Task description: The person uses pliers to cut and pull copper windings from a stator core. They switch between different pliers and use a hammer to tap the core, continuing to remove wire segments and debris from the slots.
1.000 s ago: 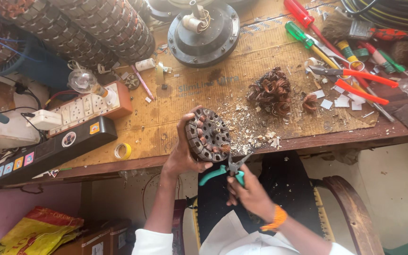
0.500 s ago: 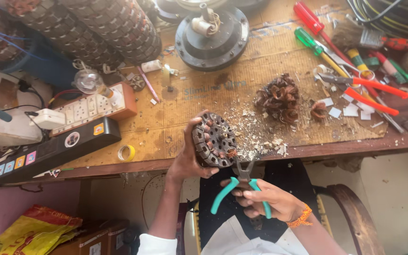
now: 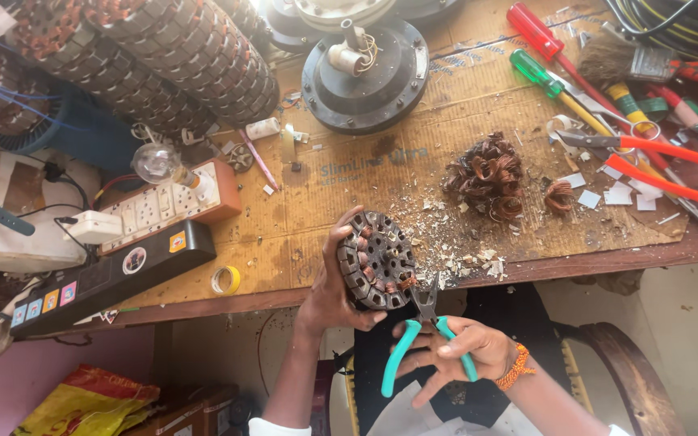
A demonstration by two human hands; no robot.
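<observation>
The left hand [image 3: 329, 295] grips a round motor stator [image 3: 376, 260] by its rim, fingers curled around the lower edge and the thumb up along its left side, holding it upright just off the near edge of the tabletop [image 3: 284, 234]. The right hand [image 3: 466, 351] is closed around the teal handles of a pair of pliers [image 3: 414, 331], whose nose bites at a slot on the stator's lower right, where a bit of copper winding shows.

To do this well, the left hand should brace the stator firmly, perhaps against the tabletop edge, so that it does not twist under the pull. The pliers should seize the copper only, close to the slot, and draw straight out along it, sparing the steel laminations. Short, steady tugs seem safer than one hard wrench, which could slip toward the left fingers.

Compared with half a second ago, the stator is held in much the same place while the pliers' nose has closed in on the slot; a second ago the pliers hung lower, further beneath the stator. Beyond the right hand, a heap of pulled copper coils [image 3: 486, 176] lies among scraps.
</observation>
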